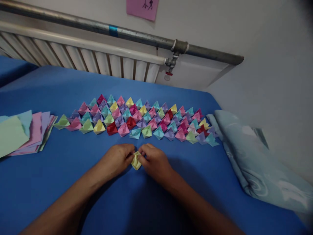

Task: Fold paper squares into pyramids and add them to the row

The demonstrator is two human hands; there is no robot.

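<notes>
A small yellow folded paper boat [136, 161] is held between my two hands, above the blue surface in front of me. My left hand [119, 157] pinches its left side with thumb and fingers. On the opposite side, my right hand [154, 160] grips it the same way, the thumb lying over its edge. Fingers cover parts of both sides of the boat. Just beyond my hands stand many paper boats in rows, among them a light green boat [146, 132], a teal boat [135, 133] and a pink boat [123, 130].
A stack of coloured paper sheets [14, 135] lies at the left on the blue surface [49, 182]. To the right is a folded grey-green patterned blanket [249, 160]. A white radiator [102, 62], a metal pipe [144, 39] and a red-handled valve [169, 73] line the far wall.
</notes>
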